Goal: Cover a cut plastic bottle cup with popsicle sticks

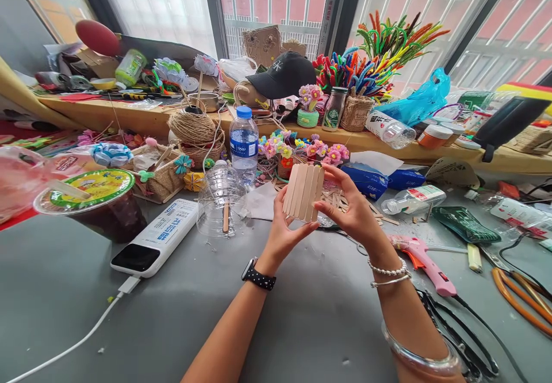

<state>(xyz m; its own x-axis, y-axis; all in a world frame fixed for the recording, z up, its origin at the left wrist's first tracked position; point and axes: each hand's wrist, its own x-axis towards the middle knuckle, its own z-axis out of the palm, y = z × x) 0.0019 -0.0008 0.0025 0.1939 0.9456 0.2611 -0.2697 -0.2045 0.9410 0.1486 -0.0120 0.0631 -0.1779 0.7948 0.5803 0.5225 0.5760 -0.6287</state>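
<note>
A small panel of wooden craft sticks (303, 192), laid side by side, is held up above the grey table. My left hand (288, 230) grips its lower left, thumb stretched along the bottom edge. At its right side, my right hand (351, 210) pinches the panel between thumb and fingers. Both hands are closed on it, and some fingertips are hidden behind the sticks. Loose craft sticks (383, 216) lie on the table behind my right hand. A pink hot glue gun (425, 262) rests to the right of my right wrist.
On the left stand a lidded drink cup (107, 210) and a white power bank (159, 236) with its cable. A cut plastic bottle (218, 199) and a water bottle (244, 144) stand further back. Scissors (524, 297) and black-framed glasses (461, 337) lie at right. Crafts crowd the wooden ledge (276, 121).
</note>
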